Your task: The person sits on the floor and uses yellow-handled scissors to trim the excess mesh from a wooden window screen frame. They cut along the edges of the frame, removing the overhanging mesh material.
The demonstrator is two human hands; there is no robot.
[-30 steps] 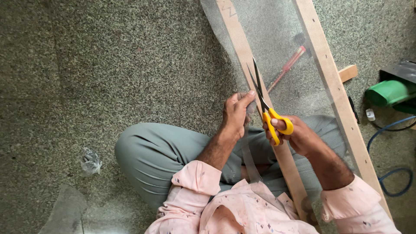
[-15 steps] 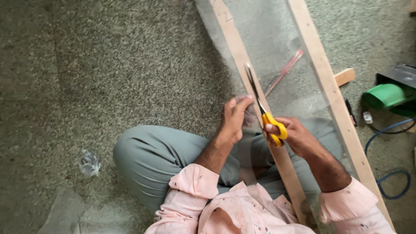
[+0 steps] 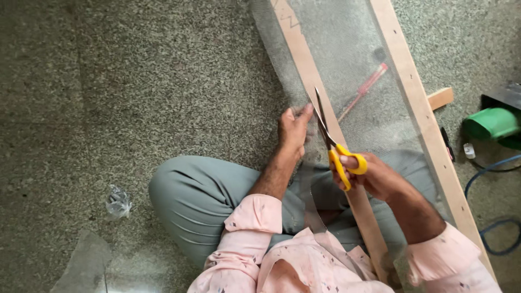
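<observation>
Two hands are busy over a long wooden frame [image 3: 418, 114] covered with fine grey mesh netting [image 3: 347, 65], which lies on the speckled stone floor [image 3: 135, 81] and runs away from the seated person, slanting up and slightly to their left. The right hand [image 3: 374, 176] is closed through the loops of a pair of yellow-handled scissors [image 3: 332, 142], thumb and fingers threaded in the grips, with the steel blades parted a little and pointing up along the nearer wooden rail [image 3: 304, 65]. The left hand [image 3: 294, 129] lies just beside the blades on their left, fingers curled and pressing on the loose edge of the mesh by that rail; whether it pinches the netting or only pins it flat I cannot tell. So the mesh edge lies straight ahead of the scissor tips, its long line following the rail, and the scissors hand is the nearer one to the cut line while the other steadies the material beside it. Under the netting, between the two rails, lies a slim red-handled tool [image 3: 362, 92] (a screwdriver, by the look of it). Off to the person's right sit a green plastic object [image 3: 491, 122], a blue cable [image 3: 496, 233] looping on the floor, and a short wooden offcut [image 3: 439, 99] touching the far rail. A crumpled bit of clear plastic [image 3: 118, 202] lies on the floor to the left, well apart from the work.
</observation>
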